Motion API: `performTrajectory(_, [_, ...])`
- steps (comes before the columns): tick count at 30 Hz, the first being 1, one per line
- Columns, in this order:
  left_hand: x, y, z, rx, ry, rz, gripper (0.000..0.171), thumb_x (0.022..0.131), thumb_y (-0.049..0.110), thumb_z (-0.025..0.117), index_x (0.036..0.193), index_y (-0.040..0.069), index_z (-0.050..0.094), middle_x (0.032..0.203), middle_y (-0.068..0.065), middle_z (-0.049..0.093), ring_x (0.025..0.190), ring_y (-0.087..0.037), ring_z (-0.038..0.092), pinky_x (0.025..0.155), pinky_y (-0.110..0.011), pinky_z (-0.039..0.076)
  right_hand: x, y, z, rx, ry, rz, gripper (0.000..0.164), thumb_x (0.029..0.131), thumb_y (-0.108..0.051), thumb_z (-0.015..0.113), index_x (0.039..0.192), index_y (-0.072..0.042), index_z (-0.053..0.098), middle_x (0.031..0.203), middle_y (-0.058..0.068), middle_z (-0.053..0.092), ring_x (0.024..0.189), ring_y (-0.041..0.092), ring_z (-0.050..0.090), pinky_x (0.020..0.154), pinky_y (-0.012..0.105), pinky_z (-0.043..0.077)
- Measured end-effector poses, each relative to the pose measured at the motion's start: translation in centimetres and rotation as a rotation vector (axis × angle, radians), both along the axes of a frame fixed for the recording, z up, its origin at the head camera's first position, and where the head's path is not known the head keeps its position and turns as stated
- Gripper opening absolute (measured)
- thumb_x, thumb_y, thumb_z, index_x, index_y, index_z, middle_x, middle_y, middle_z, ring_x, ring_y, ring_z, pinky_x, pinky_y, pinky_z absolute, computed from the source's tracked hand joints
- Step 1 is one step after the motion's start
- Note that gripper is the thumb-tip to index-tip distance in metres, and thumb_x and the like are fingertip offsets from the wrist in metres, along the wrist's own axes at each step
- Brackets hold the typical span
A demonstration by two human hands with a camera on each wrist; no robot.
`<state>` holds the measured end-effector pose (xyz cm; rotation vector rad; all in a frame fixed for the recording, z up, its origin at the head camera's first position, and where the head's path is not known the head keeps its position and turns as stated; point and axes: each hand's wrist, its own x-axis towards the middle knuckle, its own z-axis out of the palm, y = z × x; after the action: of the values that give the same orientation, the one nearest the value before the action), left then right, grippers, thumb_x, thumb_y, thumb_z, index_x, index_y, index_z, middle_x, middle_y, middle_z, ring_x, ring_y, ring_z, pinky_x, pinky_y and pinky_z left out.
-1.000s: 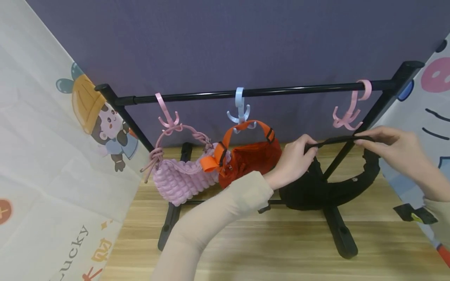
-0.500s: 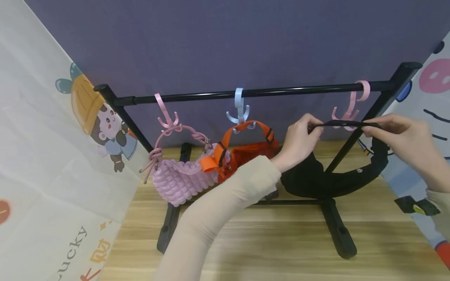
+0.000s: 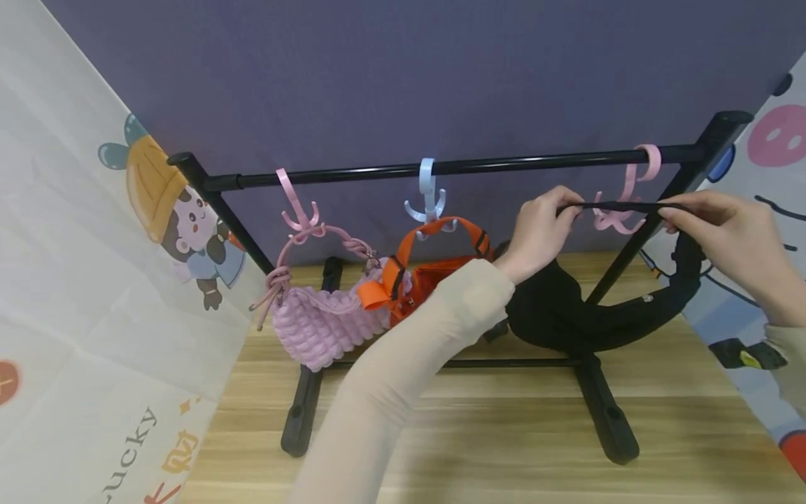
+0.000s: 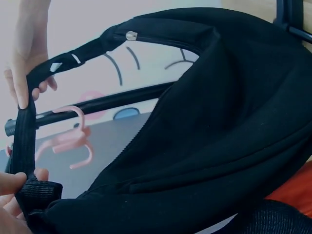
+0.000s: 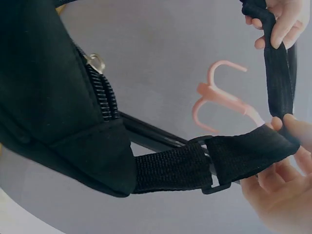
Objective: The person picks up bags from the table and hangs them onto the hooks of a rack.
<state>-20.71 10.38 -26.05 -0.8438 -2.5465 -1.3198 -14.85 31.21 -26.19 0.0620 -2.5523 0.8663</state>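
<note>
A black shoulder bag [image 3: 567, 315] hangs below both hands, its strap [image 3: 613, 206] stretched level between them. My left hand [image 3: 543, 227] pinches the strap's left part, and my right hand [image 3: 733, 227] pinches it further right. Behind the taut strap, the right pink hook [image 3: 620, 218] overlaps it in the head view. In the left wrist view the same pink hook [image 4: 70, 141] shows through the loop formed by strap and bag. A zipper pull [image 5: 96, 63] and a strap buckle [image 5: 209, 165] are visible in the right wrist view.
A black rack bar [image 3: 529, 164] carries the hooks. A lilac puffy bag [image 3: 327, 322] hangs from the left pink hook [image 3: 296, 203], an orange bag [image 3: 434, 276] from the blue hook [image 3: 429, 192]. The rack's feet [image 3: 607, 413] stand on a wood-grain surface [image 3: 504, 434].
Both hands have risen and shifted slightly right, lifting the black bag. The strap has gone from below the right pink hook up to its level. The other bags stay put.
</note>
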Motion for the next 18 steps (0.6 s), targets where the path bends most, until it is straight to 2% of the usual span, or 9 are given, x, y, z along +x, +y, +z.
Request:
performTrajectory(3, [-0.5, 0.1, -0.1, -0.043, 0.045, 0.012, 0.018, 0.092, 0.017, 0.047, 0.104, 0.015, 0.061, 0.093, 0.008, 0.064, 0.056, -0.003, 0.045, 0.051, -0.012, 0.033, -0.4, 0.1, 0.0, 0.009, 0.005, 0.004, 0.031, 0.089, -0.022, 0.051, 0.103, 0.006, 0.058, 0.068, -0.028, 0.045, 0.060, -0.012, 0.042, 0.051, 0.005, 0.032])
performTrajectory(8, [-1.3, 0.4, -0.7, -0.075, 0.088, 0.044, 0.019, 0.092, 0.018, 0.047, 0.104, 0.017, 0.062, 0.092, 0.010, 0.064, 0.061, -0.001, 0.046, 0.054, -0.012, 0.034, -0.9, 0.2, -0.4, 0.006, 0.051, 0.043, 0.027, 0.089, -0.017, 0.052, 0.101, 0.006, 0.059, 0.069, -0.026, 0.046, 0.060, -0.012, 0.043, 0.051, 0.005, 0.033])
performTrajectory(12, [-1.6, 0.8, -1.1, -0.098, 0.096, 0.082, 0.018, 0.092, 0.019, 0.048, 0.102, 0.019, 0.062, 0.091, 0.012, 0.064, 0.067, 0.001, 0.048, 0.058, -0.011, 0.035, -1.3, 0.3, -0.8, -0.001, 0.073, 0.051, 0.025, 0.089, -0.014, 0.051, 0.100, 0.006, 0.059, 0.069, -0.027, 0.046, 0.061, -0.013, 0.044, 0.054, 0.002, 0.033])
performTrajectory(18, [-1.8, 1.1, -1.5, -0.121, 0.087, 0.097, 0.018, 0.092, 0.019, 0.048, 0.102, 0.019, 0.063, 0.090, 0.011, 0.064, 0.065, -0.001, 0.048, 0.057, -0.012, 0.035, -1.7, 0.5, -1.4, 0.001, 0.061, 0.040, 0.027, 0.090, -0.016, 0.051, 0.102, 0.007, 0.058, 0.068, -0.027, 0.045, 0.062, -0.013, 0.044, 0.053, 0.003, 0.032])
